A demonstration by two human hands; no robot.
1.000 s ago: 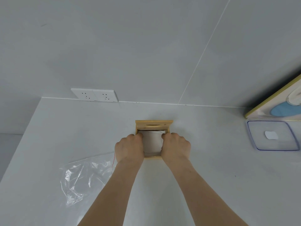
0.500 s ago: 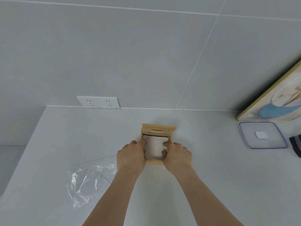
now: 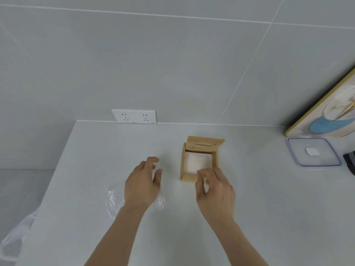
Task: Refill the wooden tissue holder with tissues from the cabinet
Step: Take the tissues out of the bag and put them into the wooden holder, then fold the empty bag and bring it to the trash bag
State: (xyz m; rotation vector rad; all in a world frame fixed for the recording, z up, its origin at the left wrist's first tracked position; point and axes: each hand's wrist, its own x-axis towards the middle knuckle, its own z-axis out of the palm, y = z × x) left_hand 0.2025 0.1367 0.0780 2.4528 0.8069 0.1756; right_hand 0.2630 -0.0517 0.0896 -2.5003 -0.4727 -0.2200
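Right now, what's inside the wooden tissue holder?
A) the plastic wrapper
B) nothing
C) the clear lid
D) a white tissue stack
D: a white tissue stack fills the open wooden tissue holder, while the plastic wrapper lies on the counter under the left hand.

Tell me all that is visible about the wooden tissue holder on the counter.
The wooden tissue holder is a small box of light, bamboo-like wood standing on the white counter. Its lid, which has an oval slot, is raised at the far side, so the box is open. A white tissue stack fills the inside. The right hand is at its near right corner; the left hand is apart from it.
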